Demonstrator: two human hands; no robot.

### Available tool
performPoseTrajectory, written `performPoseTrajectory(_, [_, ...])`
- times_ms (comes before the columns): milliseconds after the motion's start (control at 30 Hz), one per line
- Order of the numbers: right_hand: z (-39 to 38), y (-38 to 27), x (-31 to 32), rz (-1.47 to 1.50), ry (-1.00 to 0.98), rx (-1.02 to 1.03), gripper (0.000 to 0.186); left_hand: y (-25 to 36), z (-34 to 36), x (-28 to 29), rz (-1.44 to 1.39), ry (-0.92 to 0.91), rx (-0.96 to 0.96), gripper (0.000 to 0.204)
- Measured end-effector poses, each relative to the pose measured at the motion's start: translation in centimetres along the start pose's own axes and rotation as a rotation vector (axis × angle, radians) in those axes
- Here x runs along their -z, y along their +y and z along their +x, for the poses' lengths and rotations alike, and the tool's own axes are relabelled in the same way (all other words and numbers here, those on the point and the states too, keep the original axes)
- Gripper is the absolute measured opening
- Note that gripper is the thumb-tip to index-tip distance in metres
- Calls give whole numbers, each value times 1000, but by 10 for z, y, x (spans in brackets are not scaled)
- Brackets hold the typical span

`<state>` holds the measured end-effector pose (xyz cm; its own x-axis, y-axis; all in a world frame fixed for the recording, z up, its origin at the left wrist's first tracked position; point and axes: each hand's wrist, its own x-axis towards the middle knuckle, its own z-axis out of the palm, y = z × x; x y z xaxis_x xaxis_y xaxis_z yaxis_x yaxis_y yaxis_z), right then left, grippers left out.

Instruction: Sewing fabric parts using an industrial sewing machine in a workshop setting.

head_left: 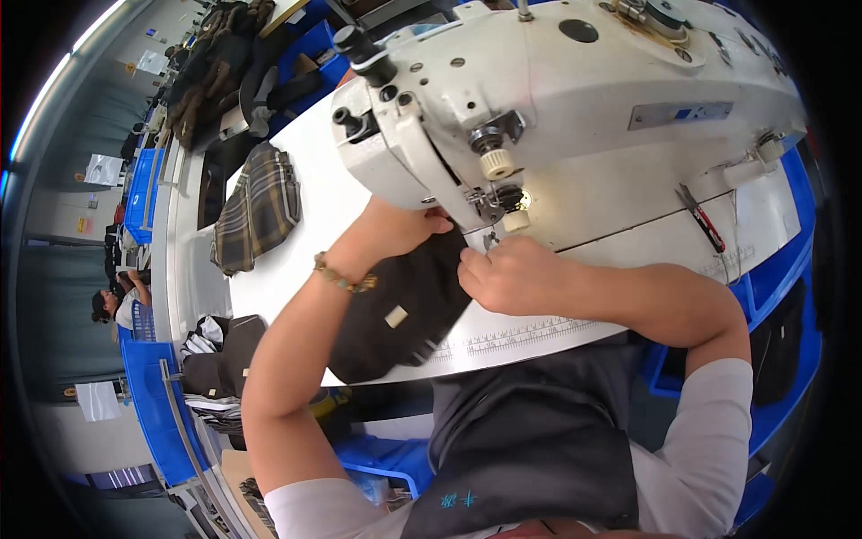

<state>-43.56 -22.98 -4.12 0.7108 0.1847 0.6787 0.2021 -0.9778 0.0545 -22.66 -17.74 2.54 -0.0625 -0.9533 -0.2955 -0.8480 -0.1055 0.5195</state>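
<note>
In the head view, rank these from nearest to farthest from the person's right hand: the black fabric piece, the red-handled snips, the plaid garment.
From the right hand:
1. Black fabric piece: touching the hand, just to its left under the sewing machine.
2. Red-handled snips: to the right, on the table.
3. Plaid garment: far left, beyond the left hand.

A small pale square label (396, 316) is sitting on the black fabric under the person's wrists. A grey rectangular nameplate (680, 114) with blue marks is showing on the sewing machine's white arm. Far left, white paper sheets (105, 169) and a small yellow-red sign (83, 225) are hanging on the wall.
</note>
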Motion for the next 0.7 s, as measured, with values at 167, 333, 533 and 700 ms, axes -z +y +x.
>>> performPoseTrajectory(167, [0, 0, 8, -116, -160, -147, 8, -24, 17, -32, 74, 328, -186, 27])
performPoseTrajectory(333, [0, 4, 11, -56, -174, -237, 7, -21, 22, -45, 211, 512, -202, 16])
performPoseTrajectory(533, [1, 4, 11, -116, -212, -262, 9, -42, 31, -50, 236, 415, -171, 13])
performPoseTrajectory(700, [-1, 3, 12, -98, -398, -284, 17, -48, 31, -43, 233, 368, -193, 15])
